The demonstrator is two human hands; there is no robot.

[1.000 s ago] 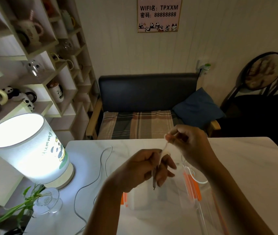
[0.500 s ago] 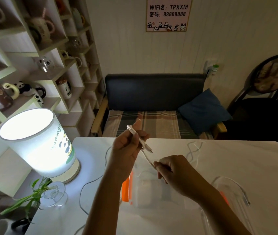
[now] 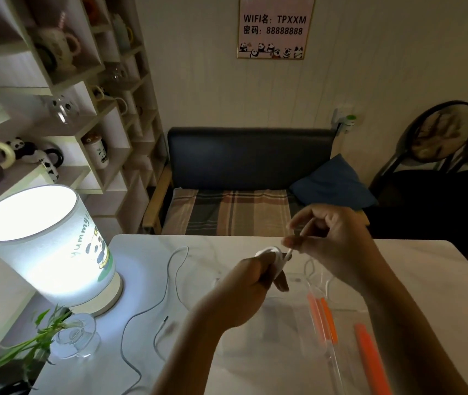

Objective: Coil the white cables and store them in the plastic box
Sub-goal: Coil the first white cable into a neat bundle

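My left hand is closed around a small coil of white cable above the table. My right hand pinches the same cable a little further along, just right of and above the coil. The cable's loose part hangs down in loops under my right hand. The clear plastic box with orange clips sits on the white table under my hands, its clear lid lying at its right. A second thin cable snakes across the table's left side, its plug end free.
A lit lamp with a panda print stands at the table's left edge, a glass vase with a green plant in front of it. Shelves of mugs fill the left wall. A dark sofa sits behind the table.
My right hand rose from low near the box to up right of the left hand, drawing the cable round. The left hand dropped and now holds a wound loop.
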